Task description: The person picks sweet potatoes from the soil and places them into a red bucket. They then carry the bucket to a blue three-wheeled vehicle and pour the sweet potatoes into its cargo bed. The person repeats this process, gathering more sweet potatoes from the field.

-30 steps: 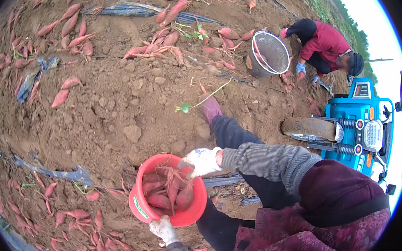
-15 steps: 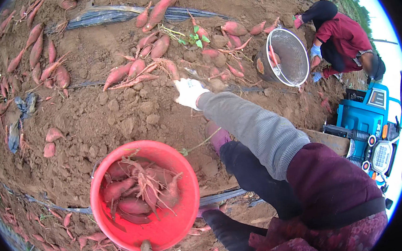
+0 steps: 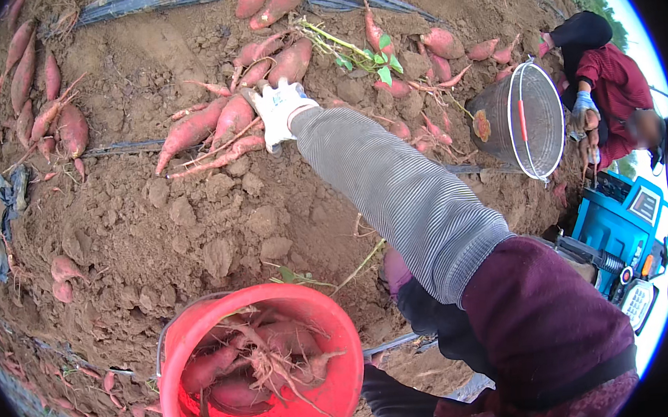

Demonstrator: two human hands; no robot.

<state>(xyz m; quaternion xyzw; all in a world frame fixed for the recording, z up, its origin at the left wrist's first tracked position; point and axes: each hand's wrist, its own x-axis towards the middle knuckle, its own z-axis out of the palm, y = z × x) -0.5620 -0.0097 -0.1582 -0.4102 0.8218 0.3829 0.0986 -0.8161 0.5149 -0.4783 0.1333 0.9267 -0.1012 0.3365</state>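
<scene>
My right hand [image 3: 281, 112], in a white glove, reaches out with its fingers apart at the right end of a cluster of sweet potatoes [image 3: 234, 121]. Its fingertips are at these reddish roots, and I cannot tell whether they touch one. The cluster lies on loose brown soil, thin rootlets still attached. Closer to my body stands a red bucket [image 3: 346, 356], its mouth tilted toward me. Several sweet potatoes [image 3: 235, 393] with stringy roots lie inside it. My left hand is out of view.
A grey metal bucket [image 3: 482, 128] stands at the right. Beyond it a crouching person [image 3: 614, 80] in blue gloves holds sweet potatoes. A blue machine [image 3: 614, 222] is behind my arm. Black plastic film [image 3: 157, 1], a green vine [image 3: 345, 47] and more sweet potatoes lie around.
My right hand has moved left to the sweet potato cluster, and its fingers have spread. My left hand, at the red bucket's rim before, has gone out of view. The whole view has shifted.
</scene>
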